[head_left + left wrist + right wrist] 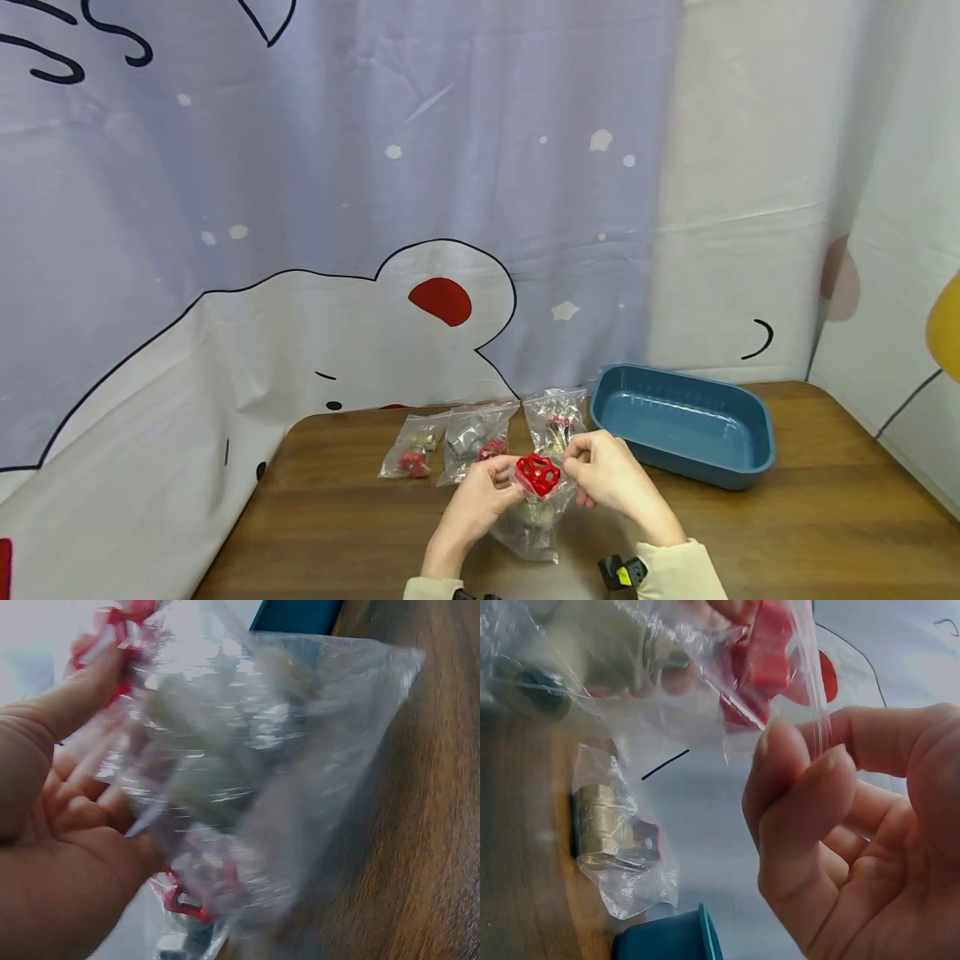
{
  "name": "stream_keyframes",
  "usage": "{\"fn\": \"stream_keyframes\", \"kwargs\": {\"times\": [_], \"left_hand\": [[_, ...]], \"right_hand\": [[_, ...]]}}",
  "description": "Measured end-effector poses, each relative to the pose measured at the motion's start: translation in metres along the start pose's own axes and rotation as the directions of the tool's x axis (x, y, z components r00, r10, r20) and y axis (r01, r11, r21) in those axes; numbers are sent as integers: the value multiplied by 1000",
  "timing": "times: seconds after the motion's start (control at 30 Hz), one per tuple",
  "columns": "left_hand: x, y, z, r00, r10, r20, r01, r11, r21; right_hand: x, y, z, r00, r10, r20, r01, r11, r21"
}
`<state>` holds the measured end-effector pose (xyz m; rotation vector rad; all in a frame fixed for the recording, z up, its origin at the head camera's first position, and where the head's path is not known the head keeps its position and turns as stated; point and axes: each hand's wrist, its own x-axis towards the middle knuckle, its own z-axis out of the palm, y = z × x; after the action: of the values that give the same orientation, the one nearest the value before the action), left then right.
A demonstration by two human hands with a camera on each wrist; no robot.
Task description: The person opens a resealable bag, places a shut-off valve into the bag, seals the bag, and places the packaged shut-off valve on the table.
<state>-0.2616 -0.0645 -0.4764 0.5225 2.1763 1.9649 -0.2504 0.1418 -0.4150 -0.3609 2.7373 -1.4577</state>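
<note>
A valve with a red handwheel (537, 474) and a pale metal body is held up over the table in a clear plastic bag (525, 537). My left hand (476, 500) grips it from the left, thumb (94, 686) against the handwheel and fingers behind the bag. The body looks blurred through the plastic in the left wrist view. From the other side my right hand (609, 473) pinches the bag's edge (819, 724) between thumb and forefinger, beside the red wheel.
Three more bagged valves lie behind my hands: a left one (412, 454), a middle one (476, 437) and a brass one (600, 821) by the tray. The blue tray (761, 462) stands at the back right of the wooden table (322, 517). A printed curtain (562, 208) hangs behind.
</note>
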Motion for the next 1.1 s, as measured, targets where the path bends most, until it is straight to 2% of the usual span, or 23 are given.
{"fn": "stream_keyframes", "kwargs": {"times": [0.2, 0.27, 0.37, 0.47, 0.6, 0.67, 0.77, 0.83, 0.93, 1.0, 1.1], "left_hand": [[-5, 0, -2, 989, -82, 121, 89, 994, -58], [-6, 2, -2, 985, -109, 133, 120, 989, -81], [-6, 6, 0, 983, -148, 110, 160, 981, -106], [-5, 10, 6, 984, -174, 40, 176, 983, -55], [-3, 17, 15, 982, -179, -55, 183, 981, 70], [-4, 21, 17, 982, -174, -70, 181, 976, 117], [-8, 28, 20, 988, -141, -67, 153, 958, 242], [-11, 33, 22, 992, -113, -59, 126, 927, 352], [-17, 39, 24, 996, -43, -74, 75, 844, 532], [-20, 43, 26, 996, 26, -89, 38, 766, 642], [-23, 48, 27, 983, 148, -112, -6, 628, 778]], "right_hand": [[-1, 0, 2, 1000, 18, -21, -18, 1000, 9], [-2, 1, 2, 999, 19, -26, -19, 1000, 15], [-2, 1, 2, 999, 26, -33, -26, 999, 22], [-3, 1, 2, 999, 33, -37, -32, 999, 37], [-4, 0, 1, 999, 27, -46, -24, 998, 56], [-5, -1, 2, 998, 26, -51, -23, 998, 60], [-5, -1, 3, 997, 39, -63, -35, 998, 52], [-5, -1, 3, 997, 53, -64, -50, 998, 48], [-5, 0, 3, 996, 67, -59, -64, 997, 46], [-5, 1, 3, 997, 62, -55, -60, 997, 45], [-5, 2, 3, 998, 43, -53, -41, 998, 47]]}}
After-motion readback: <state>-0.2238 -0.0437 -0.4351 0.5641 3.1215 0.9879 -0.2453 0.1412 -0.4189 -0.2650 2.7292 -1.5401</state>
